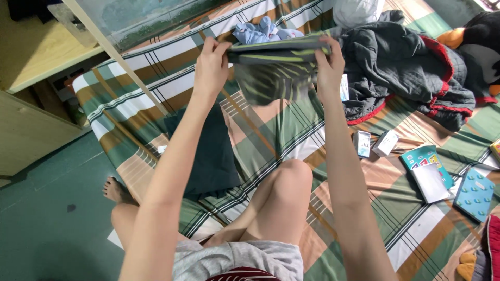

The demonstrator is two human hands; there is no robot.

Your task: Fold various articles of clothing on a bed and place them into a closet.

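I hold up a dark grey garment with yellow-green stripes (273, 70) in front of me, above a plaid mattress (271, 135). My left hand (211, 65) pinches its left top edge. At the right top edge my right hand (329, 65) grips it. The cloth hangs folded between both hands. A dark green folded garment (208, 151) lies flat on the mattress below my left arm. A small heap of light blue clothes (260, 31) sits just beyond the held garment.
A rumpled dark grey quilt with red trim (406, 67) lies at the right. Two small boxes (372, 143), a teal booklet (427, 164) and a blue dotted book (474, 192) lie on the mattress. A plush toy (476, 39) sits far right. Green floor (52, 208) at left.
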